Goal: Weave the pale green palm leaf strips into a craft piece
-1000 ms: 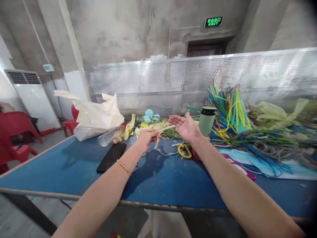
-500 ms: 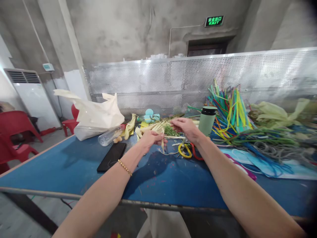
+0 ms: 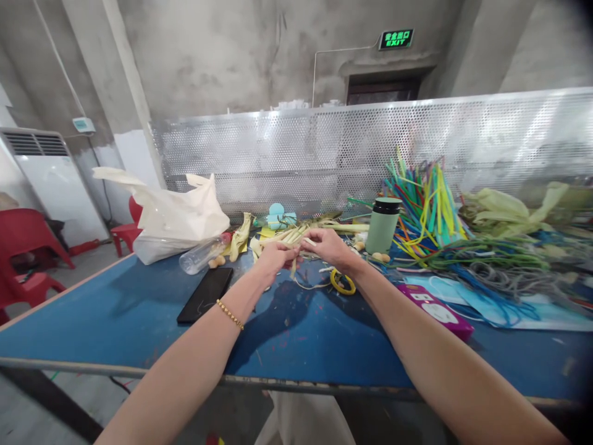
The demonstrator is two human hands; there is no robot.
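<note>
My left hand [image 3: 274, 259], with a gold bead bracelet [image 3: 230, 314] on its wrist, is closed in a pinch on pale corn husk strips [image 3: 291, 235]. Their fanned ends stick up behind the fingers, and a narrow piece hangs below them. Fingertips of my right hand [image 3: 330, 247] meet those of the left and pinch a pale strip at the same spot. The fingers partly cover where the strips come together. Close to my right wrist lies a yellow ring-shaped handle [image 3: 343, 283], with a thin pale strand [image 3: 309, 285] beside it.
A dark phone or tablet [image 3: 204, 295], clear bottle [image 3: 199, 256] and white bag [image 3: 180, 213] lie left on the blue table [image 3: 139, 327]. Rightward are a green flask [image 3: 383, 225], colourful strips [image 3: 428, 207], tangled cords [image 3: 495, 272], a purple power strip [image 3: 435, 312] and blue masks [image 3: 500, 303].
My right hand has come left and slightly down, so its fingertips now meet my left hand's. A red handle seen earlier is now hidden by my right arm. The view has shifted slightly.
</note>
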